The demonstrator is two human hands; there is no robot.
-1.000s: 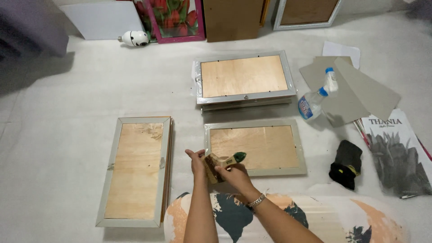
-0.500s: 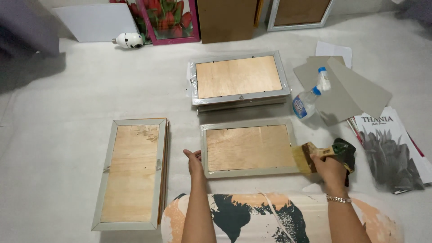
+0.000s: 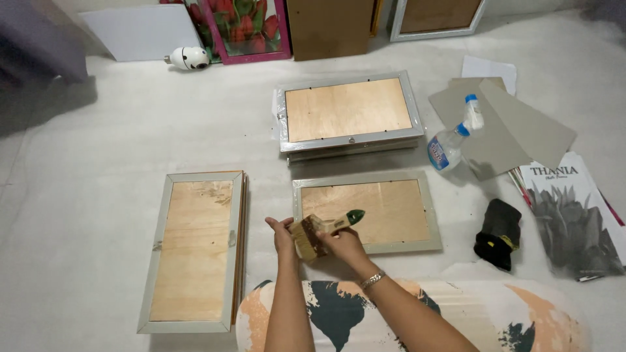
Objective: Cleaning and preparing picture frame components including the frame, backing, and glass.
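My right hand (image 3: 342, 244) grips a flat paintbrush (image 3: 316, 233) with a wooden handle and a green tip, held over the near left corner of a picture frame (image 3: 366, 212) lying face down with its plywood back up. My left hand (image 3: 283, 233) sits just left of the brush, its fingers touching the bristles. Both forearms reach out over my patterned lap (image 3: 417, 316).
A second face-down frame (image 3: 192, 248) lies to the left, and a stack of frames (image 3: 347, 112) lies further away. A clear spray bottle (image 3: 450, 143), grey card sheets (image 3: 515, 127), a black cloth (image 3: 499, 233) and a magazine (image 3: 574, 218) lie at the right. Flower pictures lean against the far wall.
My right hand has carried the brush from the frame's right end, near the black cloth, back to its near left corner beside my left hand.
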